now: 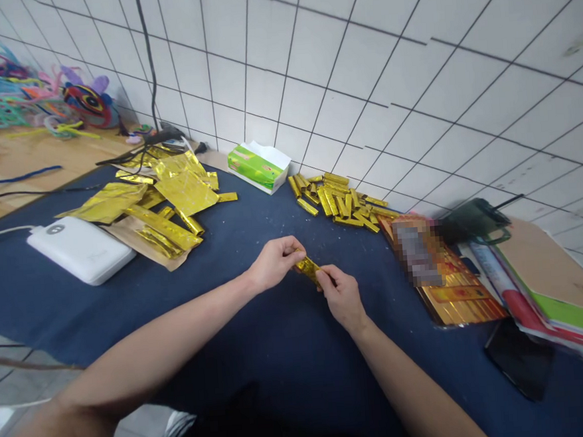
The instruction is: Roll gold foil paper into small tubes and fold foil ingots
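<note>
Both hands hold a small strip of gold foil paper [308, 268] above the dark blue cloth. My left hand [276, 262] is closed on its upper left end, thumb and fingers pinching it. At the lower right end, my right hand [342, 295] grips it between thumb and fingers. Beyond the hands lies a pile of small folded gold paper pieces [340, 202] against the tiled wall. To the left, loose gold foil sheets [184, 189] and strips are heaped on a brown paper piece [132, 236].
A white power bank [80, 250] with a cable sits at left. A green tissue pack [259, 167] stands near the wall. On the right are an orange-gold packet [457, 300], a dark green cup [474, 220], a black phone [521, 359] and stacked folders [571, 292]. Colourful crafts [88, 99] lie far left.
</note>
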`<state>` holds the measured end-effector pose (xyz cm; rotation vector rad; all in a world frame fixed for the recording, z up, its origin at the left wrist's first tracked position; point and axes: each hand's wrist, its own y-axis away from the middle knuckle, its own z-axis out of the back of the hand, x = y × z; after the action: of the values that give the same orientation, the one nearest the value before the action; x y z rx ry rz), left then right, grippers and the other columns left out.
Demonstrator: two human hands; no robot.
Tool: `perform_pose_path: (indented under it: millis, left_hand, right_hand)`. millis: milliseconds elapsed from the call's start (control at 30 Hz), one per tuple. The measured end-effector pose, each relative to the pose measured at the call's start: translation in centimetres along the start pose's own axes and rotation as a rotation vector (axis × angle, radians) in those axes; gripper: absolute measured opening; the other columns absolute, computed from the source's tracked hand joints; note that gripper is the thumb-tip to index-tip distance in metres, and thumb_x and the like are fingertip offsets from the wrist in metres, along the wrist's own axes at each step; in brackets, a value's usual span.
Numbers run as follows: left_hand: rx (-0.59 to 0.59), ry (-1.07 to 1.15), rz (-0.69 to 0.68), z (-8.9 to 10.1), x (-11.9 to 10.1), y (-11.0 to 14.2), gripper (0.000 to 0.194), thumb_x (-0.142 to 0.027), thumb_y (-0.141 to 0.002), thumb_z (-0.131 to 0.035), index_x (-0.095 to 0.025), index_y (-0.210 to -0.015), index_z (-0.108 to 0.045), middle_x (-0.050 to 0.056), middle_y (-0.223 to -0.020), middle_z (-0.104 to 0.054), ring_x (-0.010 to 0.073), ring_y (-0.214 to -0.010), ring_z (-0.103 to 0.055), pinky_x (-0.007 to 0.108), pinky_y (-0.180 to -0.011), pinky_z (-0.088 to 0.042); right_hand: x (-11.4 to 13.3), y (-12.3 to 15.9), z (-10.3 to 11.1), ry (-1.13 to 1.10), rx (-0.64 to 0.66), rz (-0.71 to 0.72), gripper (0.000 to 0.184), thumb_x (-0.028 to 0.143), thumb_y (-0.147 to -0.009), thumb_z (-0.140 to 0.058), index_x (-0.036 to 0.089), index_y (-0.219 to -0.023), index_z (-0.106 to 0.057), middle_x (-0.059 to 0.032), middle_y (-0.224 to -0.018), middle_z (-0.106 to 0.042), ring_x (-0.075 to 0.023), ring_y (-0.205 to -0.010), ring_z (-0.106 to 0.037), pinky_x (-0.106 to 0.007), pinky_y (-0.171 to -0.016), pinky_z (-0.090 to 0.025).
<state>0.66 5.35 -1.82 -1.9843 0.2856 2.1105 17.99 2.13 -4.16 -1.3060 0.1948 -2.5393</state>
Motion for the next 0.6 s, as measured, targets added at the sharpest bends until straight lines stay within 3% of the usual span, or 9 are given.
perform_pose_path:
  millis: [233,367,467,600]
  left_hand:
    - [-0.045,-0.179,-0.053,0.2,-0.1,0.1,0.012,-0.023,-0.077,-0.051,-0.014,-0.069,-0.053,-0.005,-0.056,-0.048,0.0064,-0.052,-0.042,0.019,-0.052,-0.034]
    - [0.059,-0.296,-0.104,-0.1,-0.8,0.8,0.01,-0.021,-0.076,-0.05,-0.015,-0.07,-0.056,-0.003,-0.063,-0.055,0.009,-0.062,-0.049,0.021,-0.06,-0.038]
    - [0.141,-0.321,-0.089,-0.6,-0.9,1.3,0.011,-0.021,-0.076,-0.051,-0.016,-0.07,-0.058,-0.002,-0.066,-0.058,0.0101,-0.065,-0.051,0.022,-0.063,-0.039]
    - [0.142,-0.232,-0.048,-0.8,-0.7,1.1,0.01,-0.021,-0.074,-0.054,-0.014,-0.067,-0.058,-0.002,-0.064,-0.057,0.0095,-0.062,-0.051,0.022,-0.061,-0.039]
  right_hand:
    - [0.5,0.0,0.0,0.034,0.042,0.046,0.027,0.035,-0.085,-0.044,0.018,-0.067,-0.056,0.0022,-0.055,-0.051,-0.0105,-0.05,-0.047,-0.023,-0.052,-0.037]
    - [0.8,0.1,0.1,0.023,0.139,0.041,0.023,0.035,-0.084,-0.045,0.019,-0.071,-0.055,0.0029,-0.057,-0.05,-0.0099,-0.051,-0.045,-0.022,-0.052,-0.036]
    - [0.8,0.2,0.0,0.047,0.161,0.08,0.032,0.034,-0.085,-0.044,0.019,-0.057,-0.043,0.0047,-0.051,-0.04,-0.0084,-0.048,-0.038,-0.022,-0.049,-0.031]
    - [0.9,0.3,-0.2,0.05,0.133,0.094,0.038,0.036,-0.086,-0.04,0.02,-0.053,-0.032,0.0058,-0.049,-0.03,-0.0077,-0.045,-0.031,-0.022,-0.046,-0.026]
